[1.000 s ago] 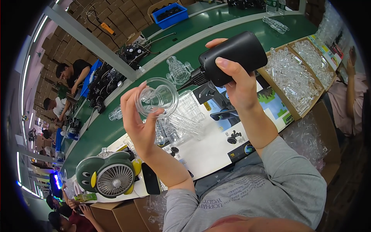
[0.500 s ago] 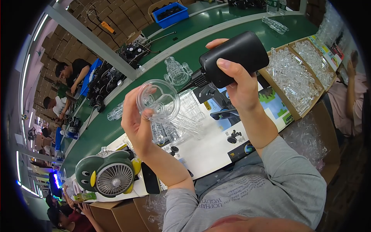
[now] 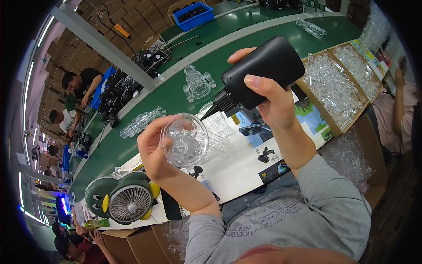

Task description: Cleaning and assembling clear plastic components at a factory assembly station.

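Observation:
My left hand (image 3: 154,143) is closed on the edge of a clear round plastic part (image 3: 184,140) with a wide rim and curved hollows inside. In my right hand (image 3: 272,94) is a black squeeze bottle (image 3: 263,70), tilted so its thin pointed nozzle aims down and left. The nozzle tip is by the upper right rim of the clear part; whether it touches I cannot tell. Behind the part, several clear plastic tubes (image 3: 217,141) lie on the printed card sheet (image 3: 233,171). A clear assembled piece (image 3: 198,83) stands on the green table beyond.
A penguin-shaped fan (image 3: 121,200) stands at the left. Another clear piece (image 3: 143,122) lies on the green table (image 3: 237,46). At the right are open cartons of small clear parts (image 3: 332,92). Several people (image 3: 83,86) work along the left; a blue bin (image 3: 193,17) is at the back.
The clear round part has moved slightly right and down and turned in my left hand. The bottle has tipped a little, bringing its nozzle to the part's rim.

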`<move>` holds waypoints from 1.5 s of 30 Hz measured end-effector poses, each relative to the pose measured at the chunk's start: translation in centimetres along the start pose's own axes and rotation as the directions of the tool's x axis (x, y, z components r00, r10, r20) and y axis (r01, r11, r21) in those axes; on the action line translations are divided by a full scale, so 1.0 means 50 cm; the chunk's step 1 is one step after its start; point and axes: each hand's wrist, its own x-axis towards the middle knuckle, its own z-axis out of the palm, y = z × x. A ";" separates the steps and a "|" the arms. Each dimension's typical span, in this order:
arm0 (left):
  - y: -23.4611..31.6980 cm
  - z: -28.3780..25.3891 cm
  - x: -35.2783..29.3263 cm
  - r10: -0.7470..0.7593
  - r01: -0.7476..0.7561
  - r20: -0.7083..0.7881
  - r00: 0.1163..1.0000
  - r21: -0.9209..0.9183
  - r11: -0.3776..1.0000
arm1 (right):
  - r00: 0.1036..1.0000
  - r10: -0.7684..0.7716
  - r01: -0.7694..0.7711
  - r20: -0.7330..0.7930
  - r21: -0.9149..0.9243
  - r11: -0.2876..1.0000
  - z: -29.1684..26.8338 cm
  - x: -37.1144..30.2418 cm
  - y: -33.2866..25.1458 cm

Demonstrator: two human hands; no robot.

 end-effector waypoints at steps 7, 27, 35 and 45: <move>0.001 0.008 -0.009 -0.053 0.048 -0.027 0.998 -0.162 0.986 | 1.000 -0.019 0.019 0.015 -0.018 1.000 0.000 -0.001 0.002; -0.002 -0.005 -0.001 -0.070 0.085 0.274 0.959 -0.045 0.995 | 0.999 -0.010 0.011 0.039 -0.019 1.000 -0.001 -0.002 0.002; -0.009 -0.020 0.009 -0.118 0.116 0.373 0.920 0.029 0.993 | 0.999 -0.008 0.010 0.047 -0.032 0.999 -0.001 -0.003 0.001; -0.010 -0.013 0.016 -0.132 0.085 0.406 0.905 0.131 0.988 | 0.997 -0.002 0.006 0.071 -0.052 0.999 0.002 -0.007 -0.005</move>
